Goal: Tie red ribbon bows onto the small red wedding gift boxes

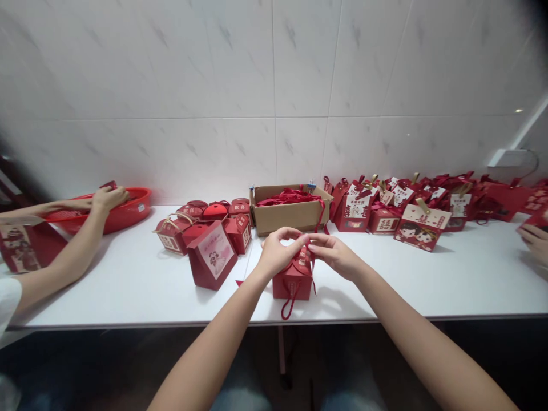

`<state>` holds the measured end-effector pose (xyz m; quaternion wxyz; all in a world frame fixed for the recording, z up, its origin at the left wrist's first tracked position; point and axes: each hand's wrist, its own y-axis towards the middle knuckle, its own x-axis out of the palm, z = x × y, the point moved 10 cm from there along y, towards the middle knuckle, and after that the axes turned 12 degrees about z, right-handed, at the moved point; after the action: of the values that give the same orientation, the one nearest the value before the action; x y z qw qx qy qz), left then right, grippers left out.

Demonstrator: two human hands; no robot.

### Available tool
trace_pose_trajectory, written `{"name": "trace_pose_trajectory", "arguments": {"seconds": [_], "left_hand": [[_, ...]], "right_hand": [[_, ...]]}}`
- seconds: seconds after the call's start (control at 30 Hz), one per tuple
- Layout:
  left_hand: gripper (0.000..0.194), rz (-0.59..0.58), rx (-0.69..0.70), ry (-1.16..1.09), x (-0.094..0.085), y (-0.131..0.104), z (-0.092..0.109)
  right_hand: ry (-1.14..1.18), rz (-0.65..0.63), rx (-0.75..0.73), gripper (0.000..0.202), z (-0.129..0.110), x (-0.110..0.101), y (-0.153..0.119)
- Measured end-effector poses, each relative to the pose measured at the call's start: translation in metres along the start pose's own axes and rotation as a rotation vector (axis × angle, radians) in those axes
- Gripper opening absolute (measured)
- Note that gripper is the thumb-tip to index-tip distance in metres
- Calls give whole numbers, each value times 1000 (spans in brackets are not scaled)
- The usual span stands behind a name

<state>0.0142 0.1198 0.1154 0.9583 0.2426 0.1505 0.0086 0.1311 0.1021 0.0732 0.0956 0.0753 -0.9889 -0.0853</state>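
Note:
A small red gift box (293,283) stands near the table's front edge, a dark red cord loop hanging down its front. Over its top, my left hand (280,249) pinches red ribbon between thumb and fingers. My right hand (336,254) is closed on the same ribbon at the box's upper right. Ribbon ends hang down beside the box, and the fingers hide part of its top. Right behind my hands is a cardboard box (291,219) filled with red ribbons (285,197).
Several red boxes (173,233) and a taller one (213,255) stand left of centre. Many decorated red boxes (355,208) line the back right. At the far left, a person's arms reach into a red basin (128,212); another person's hand (535,242) shows far right.

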Motion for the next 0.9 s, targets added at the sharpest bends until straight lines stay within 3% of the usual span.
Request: {"name": "trace_pose_trajectory", "arguments": {"seconds": [0.13, 0.23, 0.3, 0.4, 0.5, 0.6, 0.7, 0.8, 0.9], "left_hand": [[18, 38, 112, 69, 3, 3, 24], [15, 1, 146, 76, 4, 3, 27], [19, 16, 111, 81, -3, 5, 17], [30, 110, 7, 117, -27, 7, -11], [36, 52, -90, 166, -41, 3, -40], [42, -93, -190, 171, -38, -8, -62], [45, -189, -259, 126, -27, -17, -70], [43, -216, -293, 51, -17, -21, -73], [41, -218, -322, -14, -14, -21, -75]], "right_hand": [[-61, 77, -25, 31, -1, -3, 2], [-134, 98, -32, 33, 2, 1, 3], [-154, 119, -38, 32, 3, 5, 3], [-158, 182, -26, 34, 7, 4, 2], [-162, 186, -36, 35, 9, 6, 2], [-175, 154, -82, 31, 6, 11, 2], [-179, 99, -105, 29, 5, 18, 4], [-270, 91, -95, 28, 10, 20, 6], [-428, 174, -114, 22, 15, 14, 9]]}}
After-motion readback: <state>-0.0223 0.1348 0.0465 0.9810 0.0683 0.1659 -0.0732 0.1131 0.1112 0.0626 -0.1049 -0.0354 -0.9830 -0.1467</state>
